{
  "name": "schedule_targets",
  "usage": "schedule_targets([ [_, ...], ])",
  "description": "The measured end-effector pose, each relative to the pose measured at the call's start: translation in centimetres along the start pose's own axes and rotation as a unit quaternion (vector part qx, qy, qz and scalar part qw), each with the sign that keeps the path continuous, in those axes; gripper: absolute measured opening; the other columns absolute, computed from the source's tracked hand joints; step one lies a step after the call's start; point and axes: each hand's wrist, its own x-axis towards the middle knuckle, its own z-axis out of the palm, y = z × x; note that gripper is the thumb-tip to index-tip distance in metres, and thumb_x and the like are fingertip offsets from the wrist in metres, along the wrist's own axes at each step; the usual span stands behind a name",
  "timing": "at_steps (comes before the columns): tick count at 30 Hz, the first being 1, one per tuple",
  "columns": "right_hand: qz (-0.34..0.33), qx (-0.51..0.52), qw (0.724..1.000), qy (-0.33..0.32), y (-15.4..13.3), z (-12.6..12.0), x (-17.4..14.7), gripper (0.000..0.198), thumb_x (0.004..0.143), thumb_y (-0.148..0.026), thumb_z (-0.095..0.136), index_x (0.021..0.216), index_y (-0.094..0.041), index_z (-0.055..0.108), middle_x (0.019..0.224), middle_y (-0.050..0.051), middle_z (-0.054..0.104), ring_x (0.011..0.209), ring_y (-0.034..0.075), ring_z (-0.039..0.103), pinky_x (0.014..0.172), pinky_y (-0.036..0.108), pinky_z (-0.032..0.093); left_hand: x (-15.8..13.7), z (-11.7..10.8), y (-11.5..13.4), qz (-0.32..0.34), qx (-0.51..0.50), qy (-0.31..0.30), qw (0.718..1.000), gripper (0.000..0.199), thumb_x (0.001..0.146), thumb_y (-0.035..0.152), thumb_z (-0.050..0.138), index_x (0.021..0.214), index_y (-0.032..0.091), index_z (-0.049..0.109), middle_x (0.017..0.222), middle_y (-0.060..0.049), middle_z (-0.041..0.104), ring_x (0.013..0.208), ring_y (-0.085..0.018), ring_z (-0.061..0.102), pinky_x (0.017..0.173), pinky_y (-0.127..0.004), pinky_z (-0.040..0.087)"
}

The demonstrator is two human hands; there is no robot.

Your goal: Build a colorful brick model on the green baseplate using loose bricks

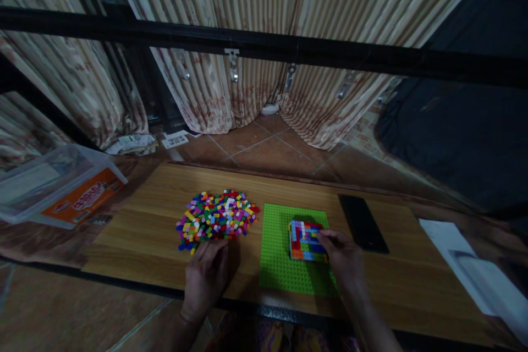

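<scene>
A block built of colourful toy bricks (306, 250) stands on a green studded baseplate (278, 275). The fingertips of my right hand (343, 256) are pinched together at the block's upper right side, touching its top; anything between them is too small to make out. To the left lies a heap of loose toy bricks (218, 214) in many colours. My left hand (207, 272) rests at the near edge of that heap, its fingers curled in and closed. What those fingers hold, if anything, is hidden.
The wooden table (140, 231) carries a black phone-like slab (363, 223) right of the baseplate. A clear plastic box (66, 187) with an orange label stands at the left. White papers (457, 258) lie at the right. A dark bar (264, 38) crosses before curtains (256, 0).
</scene>
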Motion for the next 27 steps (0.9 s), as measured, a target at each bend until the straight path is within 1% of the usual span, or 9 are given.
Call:
schedule_targets([
  [7, -0.005, -0.012, 1.000, -0.014, -0.2, -0.4, 0.2, 0.033, 0.054, -0.045, 0.078, 0.071, -0.017, 0.073, 0.071, 0.005, 0.073, 0.066, 0.021, 0.066, 0.063, 0.032, 0.051, 0.1, 0.1, 0.2, 0.005, 0.000, 0.015, 1.000, 0.011, 0.090, 0.018, 0.054, 0.098, 0.020, 0.062, 0.086, -0.004, 0.067, 0.079, -0.017, 0.065, 0.071, -0.027, 0.053],
  [10, -0.021, -0.020, 0.999, 0.022, -0.5, -0.5, -0.4, 0.035, 0.057, -0.047, 0.077, 0.073, -0.016, 0.072, 0.072, 0.007, 0.073, 0.068, 0.022, 0.067, 0.063, 0.033, 0.052, 0.1, 0.0, 0.2, 0.002, -0.003, 0.032, 0.999, 0.013, 0.091, 0.015, 0.051, 0.099, 0.019, 0.060, 0.085, -0.004, 0.066, 0.079, -0.016, 0.064, 0.072, -0.027, 0.053],
  [12, -0.040, -0.029, 0.998, 0.042, -0.9, -0.1, -1.3, 0.035, 0.062, -0.047, 0.074, 0.077, -0.015, 0.071, 0.076, 0.008, 0.073, 0.070, 0.023, 0.067, 0.065, 0.033, 0.052, 0.0, -0.1, 0.3, -0.003, -0.012, 0.042, 0.999, 0.016, 0.091, 0.013, 0.049, 0.101, 0.019, 0.059, 0.085, -0.004, 0.065, 0.079, -0.016, 0.064, 0.071, -0.026, 0.052],
  [13, -0.052, -0.034, 0.997, 0.040, -1.2, 0.2, -1.9, 0.034, 0.065, -0.047, 0.073, 0.079, -0.016, 0.071, 0.078, 0.008, 0.074, 0.073, 0.023, 0.068, 0.067, 0.033, 0.052, 0.0, -0.1, 0.3, -0.005, -0.018, 0.049, 0.999, 0.017, 0.091, 0.012, 0.048, 0.102, 0.019, 0.059, 0.086, -0.005, 0.065, 0.079, -0.016, 0.063, 0.070, -0.026, 0.052],
  [14, -0.067, -0.039, 0.997, 0.024, -1.5, 0.7, -2.5, 0.033, 0.069, -0.047, 0.071, 0.082, -0.016, 0.071, 0.082, 0.009, 0.074, 0.076, 0.023, 0.068, 0.069, 0.034, 0.053, -0.1, -0.1, 0.3, -0.009, -0.023, 0.055, 0.998, 0.018, 0.091, 0.011, 0.047, 0.103, 0.019, 0.058, 0.086, -0.005, 0.064, 0.079, -0.016, 0.063, 0.070, -0.026, 0.052],
  [16, -0.104, -0.057, 0.992, -0.038, -2.0, 2.0, -4.1, 0.030, 0.075, -0.046, 0.067, 0.086, -0.019, 0.071, 0.090, 0.008, 0.074, 0.082, 0.022, 0.068, 0.075, 0.034, 0.052, -0.2, -0.2, 0.3, -0.017, -0.030, 0.063, 0.997, 0.019, 0.091, 0.010, 0.045, 0.103, 0.019, 0.058, 0.086, -0.004, 0.064, 0.078, -0.015, 0.062, 0.068, -0.026, 0.052],
  [20, -0.185, -0.120, 0.958, -0.185, -2.8, 5.3, -6.8, 0.024, 0.085, -0.041, 0.057, 0.089, -0.022, 0.071, 0.093, 0.005, 0.072, 0.088, 0.020, 0.066, 0.078, 0.032, 0.051, -0.2, -0.3, 0.5, -0.034, -0.033, 0.061, 0.997, 0.019, 0.091, 0.009, 0.044, 0.098, 0.020, 0.058, 0.084, -0.004, 0.064, 0.076, -0.015, 0.062, 0.069, -0.026, 0.051],
  [23, -0.225, -0.161, 0.937, -0.213, -3.2, 7.8, -7.0, 0.023, 0.088, -0.036, 0.052, 0.093, -0.023, 0.070, 0.095, 0.005, 0.071, 0.087, 0.019, 0.066, 0.078, 0.031, 0.050, 0.0, -0.5, 0.8, -0.029, -0.042, 0.049, 0.997, 0.020, 0.090, 0.009, 0.044, 0.097, 0.020, 0.058, 0.085, -0.005, 0.065, 0.078, -0.016, 0.063, 0.069, -0.027, 0.052],
  [27, -0.286, -0.212, 0.906, -0.227, -4.2, 11.6, -5.0, 0.024, 0.090, -0.031, 0.048, 0.099, -0.022, 0.068, 0.097, 0.005, 0.069, 0.090, 0.020, 0.064, 0.081, 0.033, 0.049, 0.2, -0.6, 1.1, -0.039, -0.050, 0.031, 0.998, 0.022, 0.089, 0.010, 0.041, 0.096, 0.019, 0.059, 0.085, -0.007, 0.066, 0.079, -0.017, 0.064, 0.069, -0.029, 0.053],
])
